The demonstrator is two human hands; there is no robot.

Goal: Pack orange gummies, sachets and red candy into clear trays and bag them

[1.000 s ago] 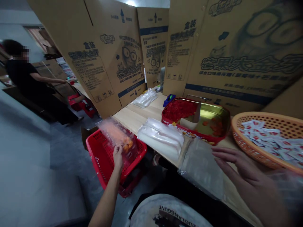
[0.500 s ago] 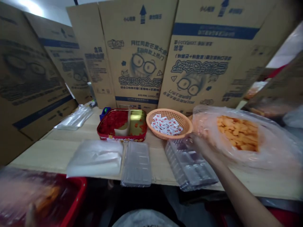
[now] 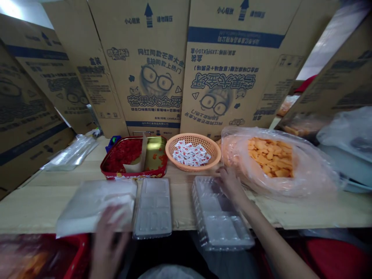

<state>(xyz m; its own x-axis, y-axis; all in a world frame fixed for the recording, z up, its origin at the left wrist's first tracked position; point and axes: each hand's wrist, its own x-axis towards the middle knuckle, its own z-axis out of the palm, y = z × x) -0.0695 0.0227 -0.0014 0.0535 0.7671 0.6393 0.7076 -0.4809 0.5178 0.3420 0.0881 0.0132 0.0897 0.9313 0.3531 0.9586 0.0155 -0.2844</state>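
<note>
My left hand (image 3: 109, 240) is blurred at the near table edge, its spread fingers over the lower edge of a stack of white plastic film (image 3: 95, 205). My right hand (image 3: 229, 182) rests at the far corner of a transparent blister tray (image 3: 221, 215), next to a big plastic bag of orange dried fruit pieces (image 3: 270, 162). A second transparent tray (image 3: 152, 209) lies flat between the stack and the first tray. I see nothing held in either hand.
Behind the trays stand a red-and-gold tin (image 3: 133, 157) of red pieces with a paper scoop and an orange woven basket (image 3: 193, 153) of small sachets. A wooden table (image 3: 319, 211) backs onto upright cardboard sheets (image 3: 154, 69). A red crate (image 3: 49, 257) sits below the near left edge.
My view has swung from the left to face the table squarely. My left hand has left the red crate and come to the white stack; my right hand has dropped to the tray corner.
</note>
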